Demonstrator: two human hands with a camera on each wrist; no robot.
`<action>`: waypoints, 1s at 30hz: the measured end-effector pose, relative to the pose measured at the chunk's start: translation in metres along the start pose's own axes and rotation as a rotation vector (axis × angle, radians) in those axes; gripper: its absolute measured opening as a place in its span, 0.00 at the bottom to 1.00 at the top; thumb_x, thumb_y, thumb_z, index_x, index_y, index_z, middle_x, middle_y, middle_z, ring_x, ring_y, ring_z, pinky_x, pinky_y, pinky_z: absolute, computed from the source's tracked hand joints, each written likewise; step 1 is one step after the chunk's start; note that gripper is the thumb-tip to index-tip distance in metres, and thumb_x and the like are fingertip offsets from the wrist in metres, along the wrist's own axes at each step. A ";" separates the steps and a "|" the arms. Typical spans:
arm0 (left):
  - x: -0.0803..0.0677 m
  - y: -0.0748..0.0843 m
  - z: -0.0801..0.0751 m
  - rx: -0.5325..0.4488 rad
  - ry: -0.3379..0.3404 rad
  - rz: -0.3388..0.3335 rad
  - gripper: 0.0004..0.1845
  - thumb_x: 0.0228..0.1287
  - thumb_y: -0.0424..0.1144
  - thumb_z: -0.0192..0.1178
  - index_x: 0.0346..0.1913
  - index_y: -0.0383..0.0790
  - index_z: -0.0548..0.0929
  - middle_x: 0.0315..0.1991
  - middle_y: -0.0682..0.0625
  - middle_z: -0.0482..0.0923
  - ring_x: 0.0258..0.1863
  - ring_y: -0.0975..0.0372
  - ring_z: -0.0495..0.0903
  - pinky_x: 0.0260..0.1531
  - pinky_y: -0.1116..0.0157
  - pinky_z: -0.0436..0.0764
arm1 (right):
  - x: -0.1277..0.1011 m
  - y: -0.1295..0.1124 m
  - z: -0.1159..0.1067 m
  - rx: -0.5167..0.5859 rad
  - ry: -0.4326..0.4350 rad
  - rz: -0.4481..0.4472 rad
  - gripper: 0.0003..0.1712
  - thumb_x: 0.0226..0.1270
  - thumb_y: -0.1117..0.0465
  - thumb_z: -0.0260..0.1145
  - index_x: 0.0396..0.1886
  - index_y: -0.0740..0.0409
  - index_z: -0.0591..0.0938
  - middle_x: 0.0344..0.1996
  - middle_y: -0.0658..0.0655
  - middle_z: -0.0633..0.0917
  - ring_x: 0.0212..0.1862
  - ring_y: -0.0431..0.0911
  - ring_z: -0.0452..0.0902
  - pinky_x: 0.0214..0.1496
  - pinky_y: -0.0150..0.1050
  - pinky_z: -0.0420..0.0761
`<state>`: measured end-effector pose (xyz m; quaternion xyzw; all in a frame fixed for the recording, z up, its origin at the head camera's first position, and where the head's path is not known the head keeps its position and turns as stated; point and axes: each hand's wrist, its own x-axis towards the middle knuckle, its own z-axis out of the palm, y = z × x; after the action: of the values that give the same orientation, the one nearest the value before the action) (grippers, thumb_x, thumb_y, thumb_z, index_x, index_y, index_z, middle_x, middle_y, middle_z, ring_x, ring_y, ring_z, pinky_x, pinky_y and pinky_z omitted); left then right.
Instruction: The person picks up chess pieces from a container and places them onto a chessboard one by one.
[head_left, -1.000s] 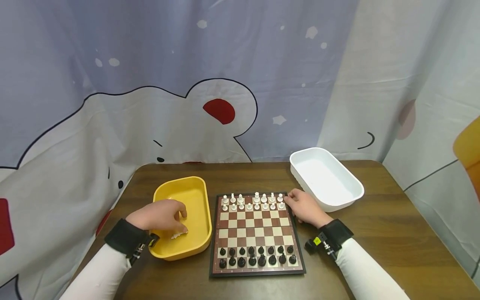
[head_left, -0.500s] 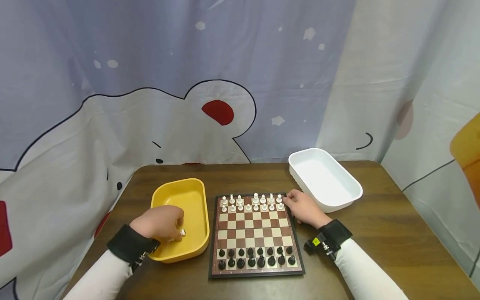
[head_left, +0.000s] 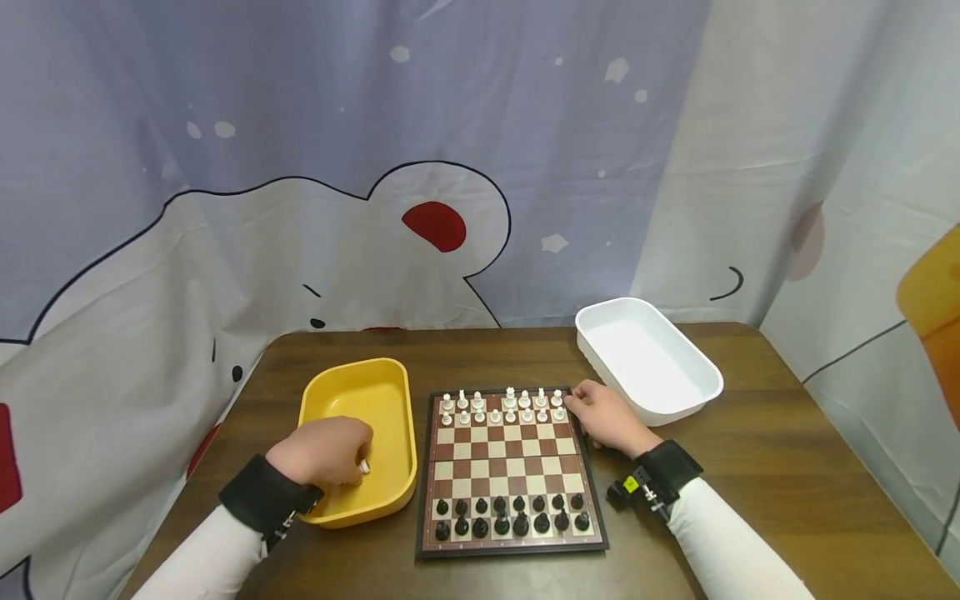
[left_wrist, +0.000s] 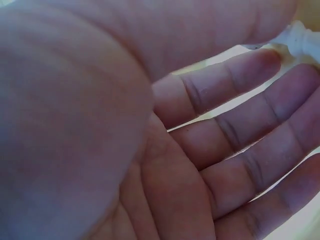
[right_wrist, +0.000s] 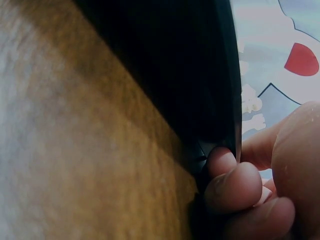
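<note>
Inside the yellow tray (head_left: 393,433), my left hand (head_left: 326,448) pinches a white chess piece (head_left: 364,467) at its fingertips. The left wrist view shows the white piece (left_wrist: 302,42) at the tips of thumb and index finger, partly cut off by the frame. My right hand (head_left: 606,414) grips the far right edge of the chessboard (head_left: 507,450), thumb on top and curled fingers (right_wrist: 235,187) against its side. White pieces (head_left: 510,398) stand in two rows at the far end, with a gap in the back row. Black pieces (head_left: 501,523) fill two rows at the near end.
A white tray (head_left: 705,392) stands at the back right of the brown wooden table (head_left: 757,467), just beyond my right hand. A patterned curtain (head_left: 330,250) hangs behind the table. The yellow tray lies close to the board's left side.
My left hand has moved onto the white chess piece lying in the yellow tray and closed its fingertips on it. The right hand keeps its place on the board edge.
</note>
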<state>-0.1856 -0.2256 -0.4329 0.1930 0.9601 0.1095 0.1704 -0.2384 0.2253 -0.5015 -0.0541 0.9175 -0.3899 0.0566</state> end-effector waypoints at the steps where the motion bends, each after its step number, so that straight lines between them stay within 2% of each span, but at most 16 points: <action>1: 0.000 0.000 0.001 -0.001 -0.001 -0.002 0.14 0.60 0.33 0.81 0.32 0.44 0.81 0.26 0.52 0.76 0.27 0.57 0.74 0.31 0.58 0.74 | 0.000 -0.001 0.000 0.000 0.000 0.000 0.14 0.89 0.53 0.58 0.49 0.60 0.80 0.21 0.56 0.80 0.13 0.46 0.73 0.17 0.41 0.73; 13: 0.001 -0.003 0.002 0.003 -0.017 0.027 0.14 0.63 0.32 0.79 0.32 0.45 0.80 0.26 0.52 0.75 0.28 0.57 0.74 0.33 0.58 0.74 | 0.001 0.003 0.001 -0.014 -0.003 0.004 0.14 0.89 0.53 0.58 0.50 0.60 0.80 0.21 0.56 0.80 0.13 0.47 0.74 0.18 0.41 0.74; 19: 0.004 -0.005 -0.003 -0.027 -0.031 0.002 0.13 0.62 0.31 0.77 0.33 0.45 0.80 0.26 0.51 0.76 0.27 0.56 0.75 0.32 0.59 0.74 | 0.001 0.003 0.000 -0.010 0.004 -0.003 0.14 0.89 0.53 0.58 0.50 0.60 0.80 0.21 0.56 0.80 0.13 0.47 0.74 0.18 0.42 0.75; 30: 0.005 -0.001 -0.016 -0.032 0.019 0.010 0.11 0.61 0.32 0.75 0.33 0.45 0.80 0.26 0.51 0.76 0.28 0.57 0.74 0.33 0.59 0.73 | 0.001 0.002 0.001 -0.007 -0.004 0.007 0.14 0.89 0.53 0.58 0.50 0.60 0.80 0.21 0.56 0.80 0.13 0.46 0.74 0.18 0.41 0.74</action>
<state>-0.1962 -0.2270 -0.4204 0.1939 0.9588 0.1275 0.1638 -0.2396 0.2259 -0.5033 -0.0516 0.9189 -0.3865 0.0596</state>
